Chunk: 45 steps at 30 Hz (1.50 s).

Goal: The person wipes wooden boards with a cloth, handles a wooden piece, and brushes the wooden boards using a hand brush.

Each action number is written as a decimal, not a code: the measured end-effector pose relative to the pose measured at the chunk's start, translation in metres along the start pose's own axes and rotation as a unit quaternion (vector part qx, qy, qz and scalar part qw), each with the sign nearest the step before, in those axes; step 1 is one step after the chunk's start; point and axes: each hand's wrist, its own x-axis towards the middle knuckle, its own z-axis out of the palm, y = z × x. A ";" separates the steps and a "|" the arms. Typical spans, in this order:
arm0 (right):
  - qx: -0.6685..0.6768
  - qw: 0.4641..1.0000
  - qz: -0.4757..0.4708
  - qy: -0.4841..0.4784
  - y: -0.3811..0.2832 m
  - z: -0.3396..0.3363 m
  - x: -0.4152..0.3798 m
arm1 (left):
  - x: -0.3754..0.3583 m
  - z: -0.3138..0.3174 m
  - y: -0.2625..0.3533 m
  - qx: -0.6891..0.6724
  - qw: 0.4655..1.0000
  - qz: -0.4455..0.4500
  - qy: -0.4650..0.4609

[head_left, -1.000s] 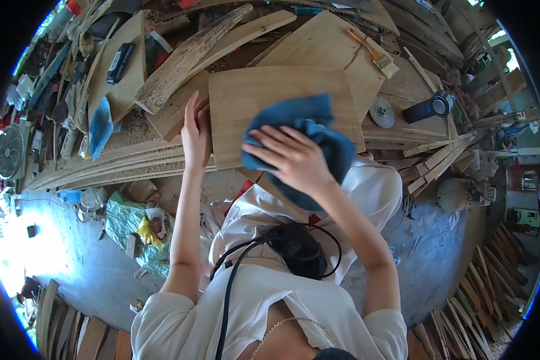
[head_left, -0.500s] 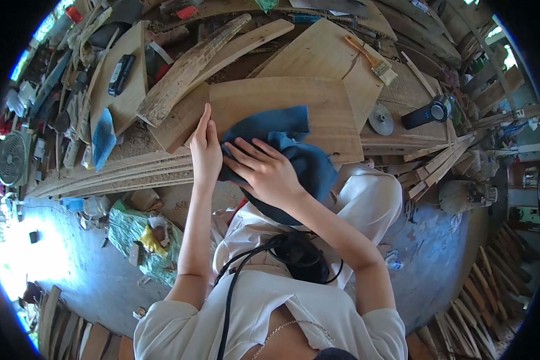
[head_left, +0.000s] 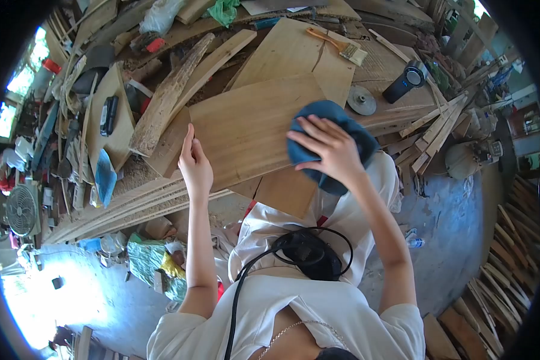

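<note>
A flat, smooth wooden board (head_left: 246,129) lies slanted in front of me, over other wood. My left hand (head_left: 195,170) is at its left end, fingers pointing up and wrapped against the edge. With fingers spread, my right hand (head_left: 333,147) presses on a bunched blue cloth (head_left: 357,138) at the board's right end. The cloth hangs over that end and hides the corner beneath it. Below the board, another brown wooden piece (head_left: 287,191) shows near my lap.
Behind the board are a paintbrush (head_left: 344,45), a metal disc (head_left: 362,100) and a black cylindrical device (head_left: 404,83). Rough planks (head_left: 177,90) lie at the left, near a black object (head_left: 108,115) and blue sandpaper (head_left: 105,177). A fan (head_left: 23,209) stands far left.
My right hand and the cloth have moved right, from the board's middle to its right end. The board now tilts up toward the right. My left hand stays at its left end.
</note>
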 end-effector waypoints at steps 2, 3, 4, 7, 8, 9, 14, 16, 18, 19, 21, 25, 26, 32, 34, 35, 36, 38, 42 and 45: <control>0.041 0.999 -0.034 0.009 -0.027 0.012 0.018 | 0.000 0.003 -0.006 -0.016 0.999 0.039 0.012; 0.061 0.997 -0.040 0.010 -0.043 0.017 0.027 | 0.000 0.006 -0.009 -0.018 0.998 0.058 0.020; 0.075 0.996 -0.044 0.013 -0.060 0.025 0.033 | 0.000 0.009 -0.014 -0.020 0.996 0.079 0.026; 0.075 0.995 -0.061 0.029 -0.099 0.047 0.049 | 0.000 0.000 -0.001 -0.040 0.998 0.040 -0.023; 0.085 0.994 -0.065 0.031 -0.105 0.048 0.050 | 0.000 0.000 -0.004 -0.023 0.998 0.053 -0.024; 0.080 0.995 -0.064 0.018 -0.107 0.051 0.049 | 0.002 0.001 -0.008 -0.007 0.998 0.065 -0.024; 0.102 0.989 -0.074 -0.070 -0.039 0.009 0.017 | 0.003 0.004 -0.011 -0.013 0.998 0.053 -0.022; 0.059 0.995 -0.017 -0.074 0.002 -0.004 -0.007 | 0.003 0.003 -0.009 -0.013 0.999 0.046 -0.021; 0.051 0.995 0.006 -0.083 0.029 -0.013 -0.017 | 0.003 0.005 -0.010 -0.018 0.999 0.045 -0.014; 0.071 0.994 0.015 -0.081 0.032 -0.014 -0.019 | 0.001 0.006 -0.010 -0.021 0.999 0.044 -0.017; 0.051 0.995 -0.004 -0.081 0.027 -0.009 -0.010 | 0.002 0.005 -0.008 -0.021 0.999 0.045 -0.017; 0.048 0.994 -0.048 -0.080 -0.016 0.017 0.027 | 0.000 0.003 -0.001 -0.016 0.999 0.030 -0.022; 0.063 0.994 -0.058 -0.062 -0.032 0.027 0.036 | 0.000 0.004 -0.001 -0.014 0.999 0.032 -0.022; 0.074 0.993 -0.093 -0.022 -0.111 0.061 0.065 | 0.007 0.002 -0.022 -0.001 0.997 0.059 -0.039; 0.089 0.987 -0.130 0.021 -0.103 0.062 0.057 | 0.004 0.003 -0.013 0.004 0.998 0.055 -0.029; 0.086 0.982 -0.154 0.061 -0.094 0.064 0.048 | 0.003 0.004 -0.010 0.005 0.998 0.052 -0.025; 0.156 0.974 -0.148 0.073 -0.080 0.058 0.039 | 0.003 0.005 -0.010 0.009 0.998 0.055 -0.021; 0.178 0.976 -0.118 0.051 -0.040 0.036 0.013 | 0.002 0.005 -0.009 0.001 0.998 0.057 -0.021; 0.102 0.994 -0.016 0.018 0.037 -0.001 -0.034 | 0.002 0.005 -0.007 -0.016 0.999 0.045 -0.018; 0.063 0.998 -0.010 0.029 0.039 0.003 -0.037 | 0.000 0.007 -0.008 -0.016 0.999 0.040 -0.014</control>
